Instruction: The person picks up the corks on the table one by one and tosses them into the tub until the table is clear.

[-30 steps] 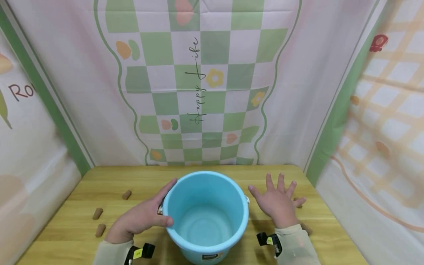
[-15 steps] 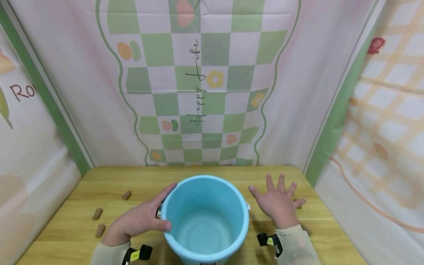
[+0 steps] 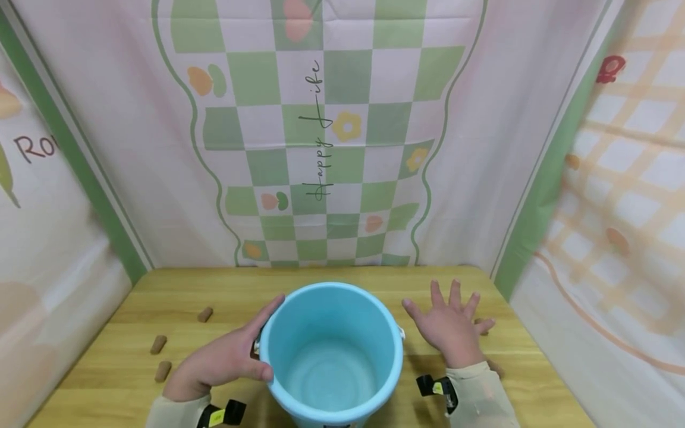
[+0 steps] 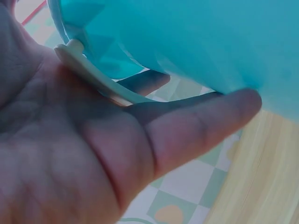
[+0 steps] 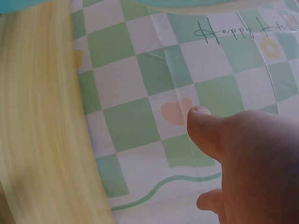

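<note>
A light blue bucket (image 3: pixel 333 380) stands upright on the wooden table, and nothing shows inside it. My left hand (image 3: pixel 219 359) lies against its left side, thumb at the rim and fingers stretched along the outer wall. In the left wrist view the straight fingers (image 4: pixel 201 123) touch the blue wall, close by the bucket's white handle (image 4: pixel 103 81). My right hand (image 3: pixel 452 330) is spread palm down to the right of the bucket, apart from it and holding nothing. Two small brown cork-like pieces (image 3: pixel 495 367) are partly hidden by the right hand and sleeve.
Three more small brown cork-like pieces (image 3: pixel 163 371) lie on the table (image 3: pixel 107 380) left of my left hand. A checked cloth (image 3: pixel 342 178) hangs along the table's back edge, and patterned cloths hang at both sides.
The bucket has come slightly nearer to me. My left thumb has slid from over the rim to its outer edge. The right hand is practically still.
</note>
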